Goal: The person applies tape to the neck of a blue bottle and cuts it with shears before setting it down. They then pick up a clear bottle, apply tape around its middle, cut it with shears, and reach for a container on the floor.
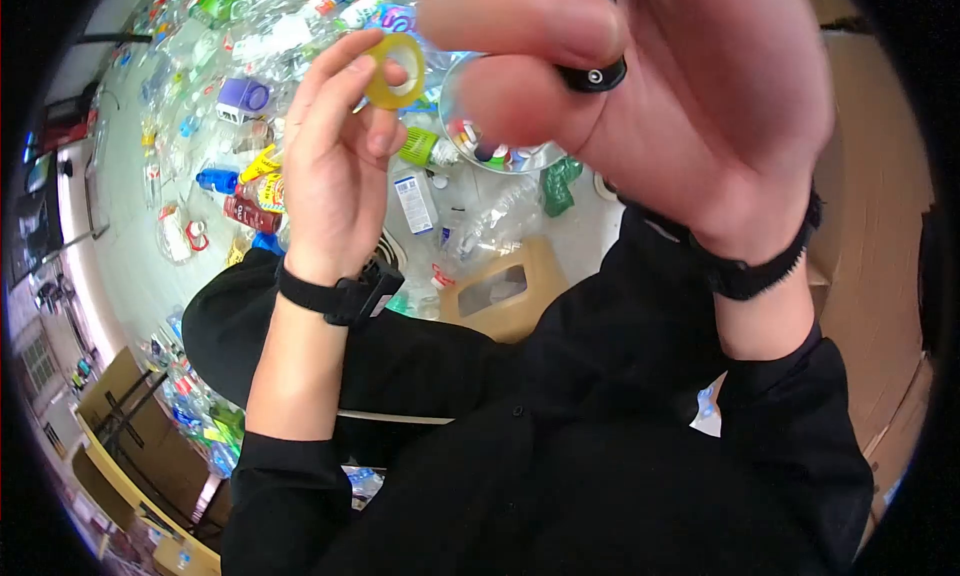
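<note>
A roll of yellow tape [416, 72] hangs on the fingers of my left hand [335, 166], which are closed around its ring, palm turned up. My right hand [690, 106] is raised very near the camera, large and blurred. Its fingers and thumb are closed on a black tool with a round metal rivet [597, 77] at its end; the rest of the tool runs out of the top of the view, so its kind does not show. Below and between the hands is a clear bowl [540, 160] with small coloured caps in it, partly hidden by my right hand.
Plastic bottles and packaging cover the floor ahead, among them a purple-labelled container [240, 98], a white box [415, 202], a green crumpled bottle [560, 186] and a beige plastic piece [510, 288]. Cardboard [870, 206] stands at the right. A yellow-edged table [110, 446] is lower left.
</note>
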Available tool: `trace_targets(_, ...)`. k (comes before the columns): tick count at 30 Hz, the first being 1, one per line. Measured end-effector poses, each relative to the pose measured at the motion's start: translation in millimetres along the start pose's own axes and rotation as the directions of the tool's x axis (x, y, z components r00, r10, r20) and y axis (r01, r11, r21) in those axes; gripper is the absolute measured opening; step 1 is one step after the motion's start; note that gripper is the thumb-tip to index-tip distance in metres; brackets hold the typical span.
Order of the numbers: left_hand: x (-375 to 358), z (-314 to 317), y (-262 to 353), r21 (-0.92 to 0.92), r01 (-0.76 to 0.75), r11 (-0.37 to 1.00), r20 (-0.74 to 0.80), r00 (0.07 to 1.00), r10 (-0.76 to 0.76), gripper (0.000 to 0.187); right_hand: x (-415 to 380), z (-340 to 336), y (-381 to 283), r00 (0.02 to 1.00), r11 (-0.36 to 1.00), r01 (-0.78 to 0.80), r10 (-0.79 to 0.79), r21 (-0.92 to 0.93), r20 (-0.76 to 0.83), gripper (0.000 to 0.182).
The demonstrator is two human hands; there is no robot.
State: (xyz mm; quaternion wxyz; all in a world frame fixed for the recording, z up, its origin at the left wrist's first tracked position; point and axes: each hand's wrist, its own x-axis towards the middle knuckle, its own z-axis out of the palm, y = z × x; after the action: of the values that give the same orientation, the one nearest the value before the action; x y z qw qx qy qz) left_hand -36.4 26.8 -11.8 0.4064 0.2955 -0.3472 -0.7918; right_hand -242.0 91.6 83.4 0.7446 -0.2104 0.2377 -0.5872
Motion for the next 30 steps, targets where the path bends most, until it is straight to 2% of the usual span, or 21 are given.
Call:
trace_targets(1,1,6,-1,0.031,-0.008,0.999,-0.056,0.998,0.010,0.035,-4,1,-3,1.000,0.999,0.004,-0.004,-0.038,0.024,0.030)
trace_targets(2,-4,20,-12,-0.056,-0.088,0.995,-0.378,0.924,0.060,0.036,-9,1,-3,0.999,0.996,0.023,-0.020,-0.088,0.036,0.030)
trace_targets(3,-1,6,-8,-0.013,-0.041,0.999,-0.180,0.983,0.038,0.037,-13,-1,-6,0.998,0.988,0.041,-0.035,-0.148,0.043,0.029)
trace_targets(4,1,1,-1,0.035,-0.004,0.999,0.022,1.000,0.003,0.038,-18,-3,-9,0.997,0.975,0.065,-0.055,-0.214,0.051,0.029)
trace_targets(5,0,3,-2,0.061,0.044,0.997,-0.009,0.999,-0.043,0.036,-24,-8,-14,0.996,0.962,0.083,-0.071,-0.259,0.057,0.029)
trace_targets(6,4,2,-1,0.050,0.074,0.996,0.027,0.997,-0.075,0.030,-28,-10,-16,0.994,0.946,0.101,-0.085,-0.307,0.064,0.029)
trace_targets(8,5,0,-4,0.042,0.112,0.993,0.031,0.993,-0.113,0.029,-34,-14,-22,0.990,0.900,0.138,-0.110,-0.413,0.090,0.028)
trace_targets(10,4,-9,-12,0.057,0.087,0.995,0.004,0.996,-0.087,0.033,-37,-15,-20,0.987,0.853,0.158,-0.120,-0.498,0.108,0.028)
trace_targets(12,6,-15,-18,-0.053,0.056,0.997,-0.248,0.966,-0.067,0.031,-34,-17,-18,0.983,0.797,0.173,-0.107,-0.579,0.147,0.027)
trace_targets(14,2,-20,-22,0.006,0.040,0.999,-0.200,0.979,-0.038,0.046,-31,-18,-17,0.978,0.730,0.190,-0.086,-0.656,0.188,0.027)
trace_targets(15,3,-58,-10,-0.243,0.201,0.949,0.257,0.957,-0.136,0.058,-31,-17,-15,0.975,0.697,0.200,-0.070,-0.688,0.213,0.027)
trace_targets(18,-7,-66,-10,-0.172,0.195,0.966,0.263,0.954,-0.146,0.059,-29,-19,-12,0.957,0.585,0.263,-0.054,-0.767,0.286,0.026)
trace_targets(19,-3,-77,-13,-0.244,0.200,0.949,0.286,0.950,-0.127,0.058,-29,-18,-11,0.948,0.544,0.292,-0.053,-0.787,0.315,0.026)
trace_targets(20,-1,-85,-13,-0.242,0.197,0.950,0.282,0.951,-0.125,0.058,-27,-18,-9,0.939,0.492,0.320,-0.051,-0.809,0.341,0.026)
trace_targets(22,0,-90,-12,-0.246,0.197,0.949,0.189,0.970,-0.153,0.056,-25,-15,-6,0.913,0.375,0.391,-0.043,-0.841,0.405,0.025)
trace_targets(23,4,-92,-9,-0.237,0.214,0.948,0.197,0.966,-0.169,0.056,-23,-20,-8,0.906,0.324,0.415,-0.064,-0.850,0.418,0.025)
trace_targets(26,-1,-68,-12,-0.267,0.189,0.945,0.290,0.951,-0.108,0.055,-14,-19,1,0.859,0.083,0.510,-0.108,-0.856,0.501,0.025)
trace_targets(28,-6,-52,-8,-0.176,0.162,0.971,0.183,0.975,-0.129,0.054,-6,-21,4,0.813,-0.086,0.553,-0.163,-0.829,0.559,0.024)
trace_targets(29,-4,-54,-11,-0.171,0.132,0.976,0.293,0.953,-0.077,0.054,-1,-24,4,0.787,-0.159,0.562,-0.199,-0.812,0.584,0.024)
trace_targets(30,10,-54,-12,-0.068,0.024,0.997,-0.029,0.999,-0.026,0.049,4,-25,3,0.760,-0.220,0.566,-0.234,-0.794,0.606,0.024)
